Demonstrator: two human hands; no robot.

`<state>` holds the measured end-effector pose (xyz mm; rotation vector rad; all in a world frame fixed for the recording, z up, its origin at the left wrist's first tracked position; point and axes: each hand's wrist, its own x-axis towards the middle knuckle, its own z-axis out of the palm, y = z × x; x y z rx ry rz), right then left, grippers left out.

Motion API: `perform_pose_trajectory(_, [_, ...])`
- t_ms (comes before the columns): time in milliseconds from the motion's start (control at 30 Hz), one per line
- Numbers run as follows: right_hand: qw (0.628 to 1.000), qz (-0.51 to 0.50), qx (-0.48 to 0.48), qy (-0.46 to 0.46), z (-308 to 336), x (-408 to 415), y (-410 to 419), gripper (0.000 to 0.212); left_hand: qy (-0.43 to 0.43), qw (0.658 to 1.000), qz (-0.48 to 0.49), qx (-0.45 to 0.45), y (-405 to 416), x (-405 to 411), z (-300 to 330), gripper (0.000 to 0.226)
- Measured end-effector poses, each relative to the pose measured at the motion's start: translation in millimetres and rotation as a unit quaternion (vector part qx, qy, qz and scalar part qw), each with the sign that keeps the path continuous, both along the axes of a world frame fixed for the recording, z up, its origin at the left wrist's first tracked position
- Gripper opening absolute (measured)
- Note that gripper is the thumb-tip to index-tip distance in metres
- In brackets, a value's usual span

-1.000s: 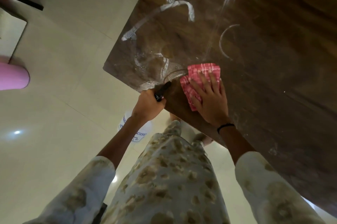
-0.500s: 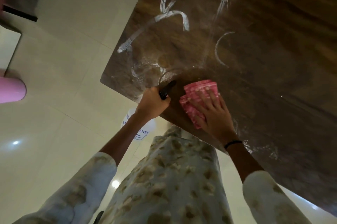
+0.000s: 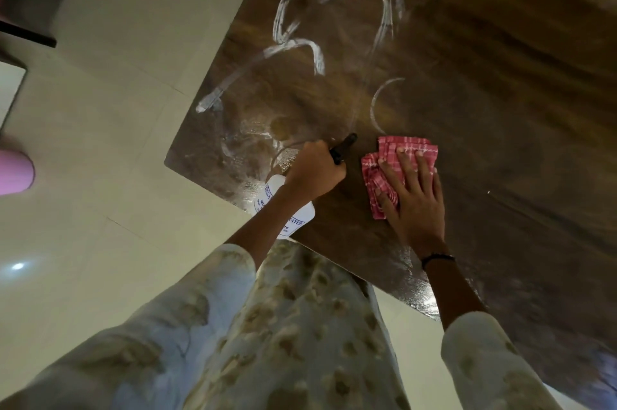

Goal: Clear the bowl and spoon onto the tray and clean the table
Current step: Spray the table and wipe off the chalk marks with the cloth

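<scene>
- Head view: the right hand [image 3: 414, 196] presses flat, fingers straight, on the red checked cloth [image 3: 394, 169] near the worktop's [image 3: 500, 109] front edge.
- The left hand [image 3: 314, 172] grips the white spray bottle [image 3: 283, 206] at that edge.
- Smeared worktop lies open beyond the cloth.

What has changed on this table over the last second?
The right hand, flat on the pink checked cloth, pulled it toward the table edge, then pushed it out again. The left hand kept gripping the spray bottle. The white streaks farther out remain unwiped.
</scene>
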<state>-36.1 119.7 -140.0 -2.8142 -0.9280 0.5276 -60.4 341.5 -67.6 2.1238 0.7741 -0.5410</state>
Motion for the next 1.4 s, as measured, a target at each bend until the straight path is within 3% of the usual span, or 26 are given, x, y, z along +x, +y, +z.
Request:
perform_pose_trajectory(233, [1.000,-0.010,-0.020,0.001,0,40,-20,0.059,0.041,0.998,-0.044,-0.027,1,11,-7,0.028])
perform_pose_trajectory(467, [0.998,-0.059,0.003,0.004,-4,86,41,0.060,0.011,1.000,0.001,-0.012,7,16,-1,0.017])
perform_pose_trajectory(667, [0.997,0.064,0.036,-0.005,-3,70,103,0.053,-0.037,0.999,0.038,0.007,19,19,4,0.011])
perform_pose_trajectory(833, [0.973,0.229,0.013,-0.002,-8,46,49,0.058,-0.027,0.998,0.054,0.018,27,24,1,0.019])
perform_pose_trajectory(1000, [0.994,0.105,-0.019,-0.005,-2,103,0,0.059,-0.037,0.998,0.040,0.016,26,32,1,0.018])
perform_pose_trajectory(1167, [1.000,0.001,0.016,-0.005,0,134,70,0.058,-0.051,0.998,0.036,0.020,23,47,0,0.013])
perform_pose_trajectory(1300, [0.995,0.080,0.053,-0.007,1,106,111,0.052,-0.057,0.998,0.032,0.022,21,58,1,0.009])
perform_pose_trajectory(1400, [0.981,0.180,0.067,-0.011,0,95,90,0.051,-0.052,0.998,0.036,0.029,19,69,-1,0.012])
